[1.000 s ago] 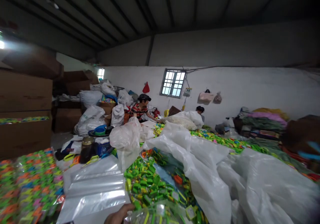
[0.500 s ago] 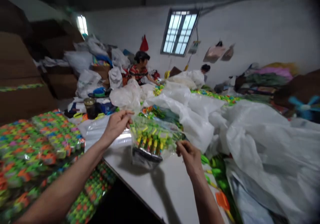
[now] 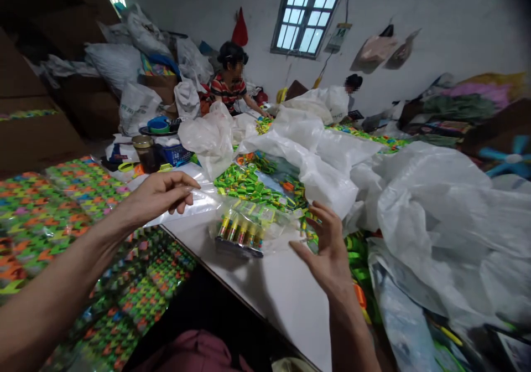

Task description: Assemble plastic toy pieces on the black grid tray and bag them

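Note:
A clear plastic bag (image 3: 243,229) holds a row of several yellow tube-shaped pieces with green tops and a dark base. It is low over the white tabletop; whether it rests there I cannot tell. My left hand (image 3: 166,192) pinches a thin film corner at the bag's upper left. At the other side, my right hand (image 3: 326,250) is open, thumb and fingers apart beside the bag's right edge. Behind the bag lies a heap of small green and yellow plastic pieces (image 3: 238,181).
Packed bags of colourful pieces (image 3: 62,222) are stacked at the left. Large white plastic sacks (image 3: 431,211) cover the right side. A jar (image 3: 145,153) and a blue basket (image 3: 176,154) stand beyond my left hand. A co-worker (image 3: 230,81) sits across the table, another person farther right.
My right hand has opened from a pinch on the bag's right side. My left hand has moved left, and the bag has come lower. The view has tilted downward.

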The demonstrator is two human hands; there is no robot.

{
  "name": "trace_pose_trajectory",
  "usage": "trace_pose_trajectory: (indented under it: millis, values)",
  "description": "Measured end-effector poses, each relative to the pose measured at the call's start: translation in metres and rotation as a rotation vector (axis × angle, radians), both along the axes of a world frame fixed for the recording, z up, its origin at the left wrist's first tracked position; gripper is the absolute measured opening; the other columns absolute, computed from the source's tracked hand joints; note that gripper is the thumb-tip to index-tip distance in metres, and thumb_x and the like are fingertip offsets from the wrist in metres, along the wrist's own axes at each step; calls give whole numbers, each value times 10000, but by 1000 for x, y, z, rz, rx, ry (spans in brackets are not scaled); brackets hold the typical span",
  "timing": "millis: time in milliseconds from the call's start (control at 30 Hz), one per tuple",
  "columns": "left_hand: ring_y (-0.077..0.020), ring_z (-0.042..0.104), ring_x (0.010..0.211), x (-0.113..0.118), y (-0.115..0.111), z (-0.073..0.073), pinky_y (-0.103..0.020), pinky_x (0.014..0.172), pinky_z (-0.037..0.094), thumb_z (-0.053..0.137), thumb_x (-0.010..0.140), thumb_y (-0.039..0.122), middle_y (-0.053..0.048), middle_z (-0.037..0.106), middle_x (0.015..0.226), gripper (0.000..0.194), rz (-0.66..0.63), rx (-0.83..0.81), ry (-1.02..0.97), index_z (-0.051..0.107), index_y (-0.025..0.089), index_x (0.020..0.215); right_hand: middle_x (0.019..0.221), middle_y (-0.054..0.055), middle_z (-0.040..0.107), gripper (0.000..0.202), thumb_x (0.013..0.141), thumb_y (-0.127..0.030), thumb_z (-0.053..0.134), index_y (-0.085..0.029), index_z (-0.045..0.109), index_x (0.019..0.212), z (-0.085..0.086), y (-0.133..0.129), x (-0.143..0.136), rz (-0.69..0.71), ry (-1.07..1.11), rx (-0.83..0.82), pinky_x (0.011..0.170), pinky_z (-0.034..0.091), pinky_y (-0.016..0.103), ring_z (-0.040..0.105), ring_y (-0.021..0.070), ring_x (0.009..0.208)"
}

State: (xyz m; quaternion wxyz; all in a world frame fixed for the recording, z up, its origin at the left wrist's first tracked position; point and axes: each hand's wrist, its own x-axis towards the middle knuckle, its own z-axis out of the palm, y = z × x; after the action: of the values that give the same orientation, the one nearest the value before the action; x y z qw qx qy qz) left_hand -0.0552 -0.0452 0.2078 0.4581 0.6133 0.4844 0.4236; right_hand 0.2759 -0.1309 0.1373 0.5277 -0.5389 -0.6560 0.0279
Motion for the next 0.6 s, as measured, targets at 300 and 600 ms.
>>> trace_pose_trajectory:
  millis: [300, 600]
  values:
    - [-165, 649, 763, 18, 10, -20, -230, 717, 526, 737, 669, 324, -66, 720, 830, 200, 104, 114, -361, 654, 142, 668, 897, 72, 708, 186, 927, -287, 534, -225, 695, 998, 9, 26, -3, 78, -392, 4, 814, 505, 378, 650, 215, 841]
    - [-190, 677, 596, 47, 23, -34, -309, 623, 554, 735, 679, 485, -55, 700, 645, 379, 55, -4, -624, 573, 144, 710, 624, 30, 625, 357, 766, -525, 713, -169, 721, 789, 73, 54, 49, 170, 27, -471, 467, 386, 259, 520, 151, 547]
